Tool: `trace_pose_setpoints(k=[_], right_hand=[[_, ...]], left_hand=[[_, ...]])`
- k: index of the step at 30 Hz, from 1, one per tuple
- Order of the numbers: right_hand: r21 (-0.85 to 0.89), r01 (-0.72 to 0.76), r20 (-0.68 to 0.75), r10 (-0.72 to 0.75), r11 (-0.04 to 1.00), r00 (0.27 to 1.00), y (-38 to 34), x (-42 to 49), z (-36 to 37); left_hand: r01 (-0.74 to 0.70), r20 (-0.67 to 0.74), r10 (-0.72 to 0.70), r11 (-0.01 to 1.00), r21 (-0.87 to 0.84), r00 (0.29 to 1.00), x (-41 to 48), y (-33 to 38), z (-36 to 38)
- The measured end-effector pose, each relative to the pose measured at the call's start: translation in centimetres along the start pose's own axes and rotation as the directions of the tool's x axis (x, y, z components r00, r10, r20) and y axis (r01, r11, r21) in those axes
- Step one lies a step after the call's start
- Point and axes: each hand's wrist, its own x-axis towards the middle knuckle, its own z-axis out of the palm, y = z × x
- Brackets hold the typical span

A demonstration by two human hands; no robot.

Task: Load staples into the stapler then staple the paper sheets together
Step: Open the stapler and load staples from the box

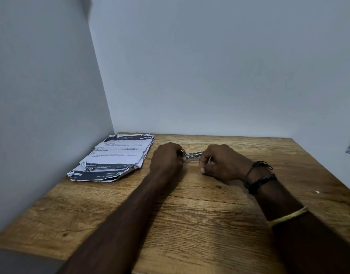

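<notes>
On the table (190,224), head view: left hand (166,160) curls round one end of the stapler (193,154); right hand (219,163) pinches its other end. Whether it is loaded cannot be told. Loading judged under way. The sheets (115,155) lie loose and apart at left, by the wall (51,95), not yet stapled.

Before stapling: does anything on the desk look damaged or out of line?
Yes. The paper sheets by the left wall are crumpled and ragged along their near edge, and the stack is fanned, not squared. The stapler between the left hand and right hand is mostly hidden.
</notes>
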Motion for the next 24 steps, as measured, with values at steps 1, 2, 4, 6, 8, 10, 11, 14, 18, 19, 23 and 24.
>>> trace_pose_setpoints(k=[1, 2, 4, 6, 8, 10, 11, 14, 18, 19, 23, 24], right_hand=[[0.011, 0.009, -0.047, -0.009, 1.000, 0.999, 0.0, 0.0, 0.0], [0.028, 0.020, -0.097, -0.017, 0.999, 0.995, 0.0, 0.0, -0.1], [0.043, 0.048, -0.189, -0.039, 0.998, 0.981, -0.1, 0.0, -0.1], [0.006, 0.062, -0.254, -0.058, 0.998, 0.965, 0.0, 0.0, -0.1], [-0.022, 0.064, -0.292, -0.068, 0.998, 0.954, 0.1, 0.0, 0.0], [-0.036, 0.063, -0.316, -0.071, 0.997, 0.946, 0.2, 0.0, 0.0], [-0.046, 0.062, -0.322, -0.074, 0.997, 0.944, 0.2, 0.0, 0.1], [-0.067, 0.047, -0.314, -0.066, 0.997, 0.947, 0.4, 0.0, 0.1], [-0.058, 0.031, -0.314, -0.048, 0.998, 0.948, 0.5, 0.1, 0.1], [-0.051, 0.030, -0.321, -0.045, 0.998, 0.946, 0.6, 0.0, 0.1], [-0.032, 0.011, -0.322, -0.021, 0.999, 0.946, 0.6, 0.1, 0.1], [-0.027, 0.003, -0.320, -0.012, 1.000, 0.947, 0.6, 0.2, 0.0]], left_hand=[[-0.026, -0.006, 0.026, 1.000, 0.009, 1.000, 0.0, 0.1, 0.1], [-0.053, -0.015, 0.053, 0.998, 0.018, 0.998, 0.0, 0.3, 0.2], [-0.108, -0.039, 0.109, 0.994, 0.027, 0.993, -0.1, 0.6, 0.6], [-0.161, -0.072, 0.163, 0.986, 0.031, 0.984, -0.2, 0.8, 0.8], [-0.210, -0.096, 0.213, 0.977, 0.035, 0.972, -0.3, 1.1, 0.8], [-0.250, -0.094, 0.253, 0.967, 0.047, 0.963, -0.4, 1.3, 0.8], [-0.265, -0.094, 0.269, 0.963, 0.056, 0.958, -0.4, 1.3, 0.9], [-0.291, -0.111, 0.297, 0.954, 0.065, 0.948, -0.5, 1.4, 0.9], [-0.305, -0.114, 0.311, 0.950, 0.068, 0.944, -0.5, 1.4, 0.9], [-0.311, -0.115, 0.318, 0.948, 0.073, 0.941, -0.5, 1.4, 0.9], [-0.329, -0.112, 0.338, 0.940, 0.090, 0.935, -0.5, 1.4, 1.0], [-0.333, -0.110, 0.342, 0.938, 0.092, 0.933, -0.5, 1.4, 1.0]])
